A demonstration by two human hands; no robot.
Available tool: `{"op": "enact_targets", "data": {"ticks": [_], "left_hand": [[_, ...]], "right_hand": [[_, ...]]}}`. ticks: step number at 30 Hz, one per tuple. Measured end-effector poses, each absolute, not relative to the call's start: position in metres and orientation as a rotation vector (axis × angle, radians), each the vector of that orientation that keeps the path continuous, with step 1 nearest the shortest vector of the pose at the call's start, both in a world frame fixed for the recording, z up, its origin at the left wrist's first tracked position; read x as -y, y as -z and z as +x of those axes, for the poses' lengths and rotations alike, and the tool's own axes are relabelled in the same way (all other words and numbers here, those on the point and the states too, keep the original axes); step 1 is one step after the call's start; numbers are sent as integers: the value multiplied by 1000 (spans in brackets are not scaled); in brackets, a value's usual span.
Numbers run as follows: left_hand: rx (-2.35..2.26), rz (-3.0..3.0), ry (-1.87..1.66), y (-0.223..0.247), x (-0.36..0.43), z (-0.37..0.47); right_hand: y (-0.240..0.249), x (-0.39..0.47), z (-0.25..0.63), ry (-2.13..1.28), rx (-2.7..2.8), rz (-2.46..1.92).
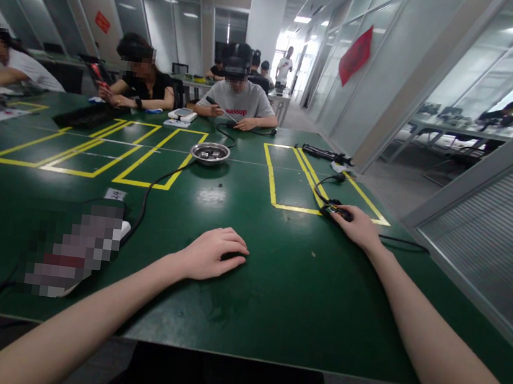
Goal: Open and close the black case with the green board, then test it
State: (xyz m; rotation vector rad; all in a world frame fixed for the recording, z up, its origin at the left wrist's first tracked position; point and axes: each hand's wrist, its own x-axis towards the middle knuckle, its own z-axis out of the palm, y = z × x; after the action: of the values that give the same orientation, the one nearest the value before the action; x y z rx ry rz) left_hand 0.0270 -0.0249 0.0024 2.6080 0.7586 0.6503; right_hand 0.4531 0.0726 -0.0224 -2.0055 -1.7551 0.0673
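Observation:
My left hand (pixel 215 253) lies on the green table (pixel 241 315), its fingers stretched loosely to the right, holding nothing. Out to the right, my right hand (pixel 359 224) has its fingers around the near end of a small black device (pixel 332 209) with bits of green and yellow showing inside. What exactly the device is, I cannot make out. A black cord with a plug (pixel 340 177) curves up from it. Behind the right wrist, another black cable (pixel 404 241) runs toward the table's right edge. The device rests at the lower edge of a yellow taped outline (pixel 296 209).
A metal bowl (pixel 210 154) with small metal parts stands mid-table. At the left are a blurred-out object (pixel 76 251), a cable and a small tag (pixel 115 194). Black tripod-like gear (pixel 326 155) lies at the far right. A co-worker (pixel 235 96) sits opposite, holding a tool; others sit left.

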Motion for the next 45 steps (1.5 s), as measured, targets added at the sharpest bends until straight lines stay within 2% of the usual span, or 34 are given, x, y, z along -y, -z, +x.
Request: {"op": "enact_targets", "data": {"ticks": [7, 12, 15, 20, 30, 39, 45], "left_hand": [[-823, 2620, -712, -1, 23, 28], [-877, 2589, -911, -5, 20, 25], [-846, 2570, -819, -6, 20, 21], [-830, 2577, -733, -6, 21, 18], [-836, 2605, -675, 1, 12, 14], [-834, 2603, -700, 8, 7, 24], [-887, 2597, -687, 15, 3, 26]], "right_hand": [[24, -45, 359, -172, 2082, -1474], [18, 4, 274, -450, 2356, -890], [13, 24, 249, -567, 2429, -717], [13, 28, 246, -629, 2380, -718], [18, 16, 255, -487, 2063, -821], [21, 12, 257, -521, 2159, -849], [23, 11, 254, -418, 2256, -979]]}}
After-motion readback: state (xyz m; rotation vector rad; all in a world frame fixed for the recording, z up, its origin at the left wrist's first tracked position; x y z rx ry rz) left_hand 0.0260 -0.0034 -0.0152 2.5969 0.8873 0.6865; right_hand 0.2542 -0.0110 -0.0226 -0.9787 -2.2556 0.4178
